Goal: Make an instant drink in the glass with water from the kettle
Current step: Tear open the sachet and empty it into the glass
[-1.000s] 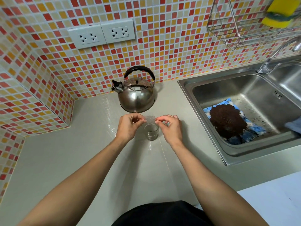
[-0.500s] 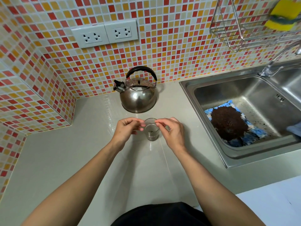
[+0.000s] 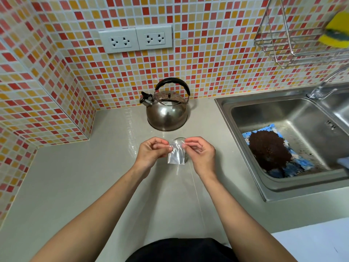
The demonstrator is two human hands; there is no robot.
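A small clear plastic sachet (image 3: pixel 176 154) hangs between my two hands, above and in front of the glass (image 3: pixel 179 139). Only the glass's far rim and right side show behind it. My left hand (image 3: pixel 151 153) pinches the sachet's top left corner. My right hand (image 3: pixel 201 153) pinches its top right corner. The sachet looks see-through, and I cannot tell what is inside it. A shiny steel kettle (image 3: pixel 166 112) with a black handle stands just behind the glass, its spout pointing left.
A steel sink (image 3: pixel 245 103) lies to the right, with a blue cloth (image 3: pixel 294 167) and a dark heap of grounds (image 3: pixel 269 150) in it. The tap (image 3: pixel 321 89) stands at its back. A wire rack (image 3: pixel 294 52) with a yellow sponge (image 3: pixel 336 29) hangs above. Tiled walls close the back and left.
The sachet has swung from flat over the glass's mouth to hanging upright in front of it. Both hands stay at its top corners.
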